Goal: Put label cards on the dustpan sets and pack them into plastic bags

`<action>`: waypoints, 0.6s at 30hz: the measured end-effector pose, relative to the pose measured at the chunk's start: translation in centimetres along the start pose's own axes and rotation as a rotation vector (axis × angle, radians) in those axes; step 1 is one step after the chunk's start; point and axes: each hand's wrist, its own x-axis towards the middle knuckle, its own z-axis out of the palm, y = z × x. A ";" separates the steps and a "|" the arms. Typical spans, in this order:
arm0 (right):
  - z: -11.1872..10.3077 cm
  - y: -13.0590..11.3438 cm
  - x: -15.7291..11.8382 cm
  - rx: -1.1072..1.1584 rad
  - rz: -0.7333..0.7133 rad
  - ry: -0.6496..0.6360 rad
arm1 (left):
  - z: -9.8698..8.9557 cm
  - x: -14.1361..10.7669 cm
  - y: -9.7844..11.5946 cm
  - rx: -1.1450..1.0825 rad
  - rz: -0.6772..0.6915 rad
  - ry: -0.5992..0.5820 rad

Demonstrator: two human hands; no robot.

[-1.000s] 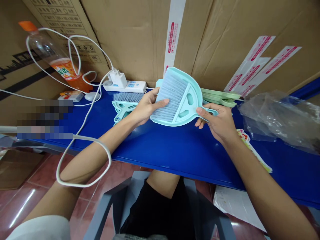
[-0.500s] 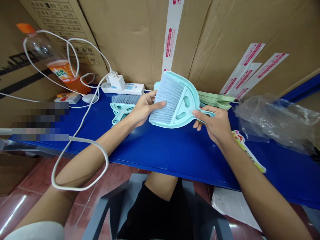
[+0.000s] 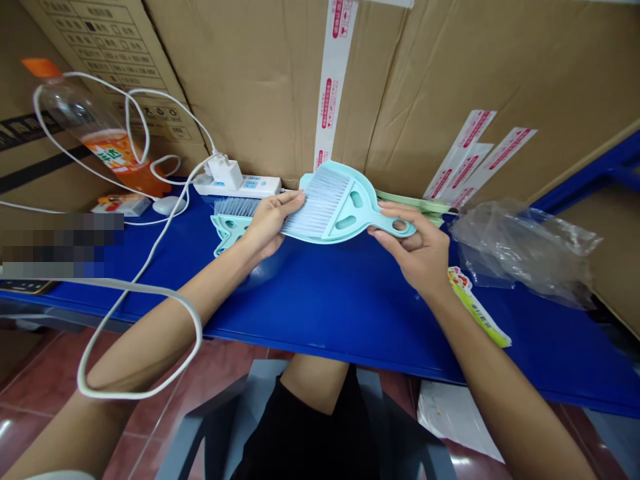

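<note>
A light-blue hand brush with pale bristles lies nested in a matching dustpan, held tilted above the blue table. My left hand is closed on the dustpan's left edge, its thumb against the bristle tips. At the other end, my right hand pinches around the handles, fingers on the upper side and thumb below. Behind my left hand rests another light-blue brush set, partly hidden by the hand. Pale green plastic pieces lie behind my right hand.
Along the back stands a power strip with a white plug and looping cable crossing above my left forearm. An orange drink bottle leans at left. Clear plastic bags and a colourful label lie at right, before cardboard.
My right hand has shifted its hold on the handle, with the thumb now below instead of on top. The brush and dustpan have tilted, and my left thumb has moved toward the bristle tips.
</note>
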 end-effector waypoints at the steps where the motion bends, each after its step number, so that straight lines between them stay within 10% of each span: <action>1: -0.2 -0.2 -0.1 -0.086 -0.045 0.059 | 0.1 -0.1 0.1 -0.017 0.003 -0.007; 9: -4.8 0.5 2.9 -0.726 -0.402 0.534 | 0.9 -1.0 1.4 -0.091 -0.031 -0.089; 18: -5.8 3.3 5.8 -0.978 -0.234 0.419 | 0.9 -1.1 0.9 -0.013 -0.030 -0.136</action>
